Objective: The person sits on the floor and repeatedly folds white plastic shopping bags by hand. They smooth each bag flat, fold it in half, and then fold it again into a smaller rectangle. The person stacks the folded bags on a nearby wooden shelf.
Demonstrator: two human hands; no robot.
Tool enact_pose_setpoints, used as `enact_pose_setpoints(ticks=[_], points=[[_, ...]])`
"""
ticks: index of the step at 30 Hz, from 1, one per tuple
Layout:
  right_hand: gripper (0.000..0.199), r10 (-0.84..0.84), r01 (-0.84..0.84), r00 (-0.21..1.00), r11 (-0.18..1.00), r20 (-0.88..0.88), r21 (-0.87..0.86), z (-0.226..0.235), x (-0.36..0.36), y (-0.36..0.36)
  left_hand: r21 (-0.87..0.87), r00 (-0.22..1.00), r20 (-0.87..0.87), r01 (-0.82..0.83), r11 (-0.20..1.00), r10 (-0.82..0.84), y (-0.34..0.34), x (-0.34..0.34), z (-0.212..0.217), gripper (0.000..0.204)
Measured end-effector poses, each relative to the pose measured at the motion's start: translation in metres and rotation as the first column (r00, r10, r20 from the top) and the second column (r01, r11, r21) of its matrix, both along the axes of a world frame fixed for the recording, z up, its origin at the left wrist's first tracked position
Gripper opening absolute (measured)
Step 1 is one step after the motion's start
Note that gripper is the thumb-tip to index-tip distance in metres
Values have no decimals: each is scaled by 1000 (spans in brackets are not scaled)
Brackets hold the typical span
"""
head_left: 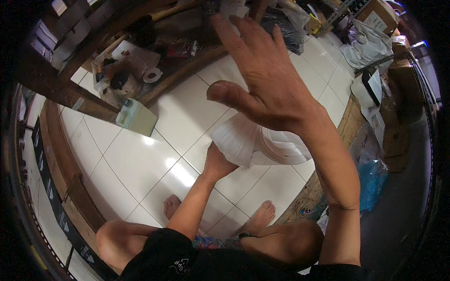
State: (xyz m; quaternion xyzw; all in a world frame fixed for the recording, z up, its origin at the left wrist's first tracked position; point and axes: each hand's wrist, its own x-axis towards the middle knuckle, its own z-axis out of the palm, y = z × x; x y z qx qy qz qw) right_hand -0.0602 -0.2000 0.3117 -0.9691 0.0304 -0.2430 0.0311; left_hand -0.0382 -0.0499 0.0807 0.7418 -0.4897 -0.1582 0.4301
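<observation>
A bundle of thin white sheets or strips [236, 140], bent into a curve and fanned at one end, is in front of me above the tiled floor. My left hand [218, 161] grips it from below at its left end; the bundle hides most of those fingers. Higher up and closer to the camera, my right hand [265, 77] is raised with its thumb and fingers spread, holding nothing. That hand and its wrist cover part of the bundle's upper edge. Whether they touch the bundle I cannot tell.
A pale plastic jug [140, 119] stands on the white tiles [126, 164], beside a wooden frame [187, 70] at the upper left. Wooden boards edge both sides. Plastic bags [368, 51], a cardboard box [377, 18] and blue plastic [372, 185] lie to the right.
</observation>
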Motion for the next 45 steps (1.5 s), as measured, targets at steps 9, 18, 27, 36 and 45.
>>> enact_pose_setpoints(ticks=[9, 18, 27, 36, 45], points=[[88, -113, 105, 965, 993, -238, -44, -38, -14, -19, 115, 994, 31, 100, 988, -104, -5, -4, -12, 71], [88, -157, 187, 961, 975, -226, 117, -51, -27, -54, -66, 997, 34, 66, 996, -64, -5, -5, -10, 68], [78, -38, 47, 994, 995, -103, 90, 6, -3, -10, 8, 999, 42, 22, 1000, -22, 3, 4, -9, 73], [82, -63, 66, 986, 998, -154, 16, -9, -7, -7, 61, 992, -128, 11, 998, -3, 2, -4, -1, 74], [83, -151, 209, 951, 957, -270, 202, -36, -31, -43, -41, 994, -62, 89, 995, -92, -8, -14, -3, 66]])
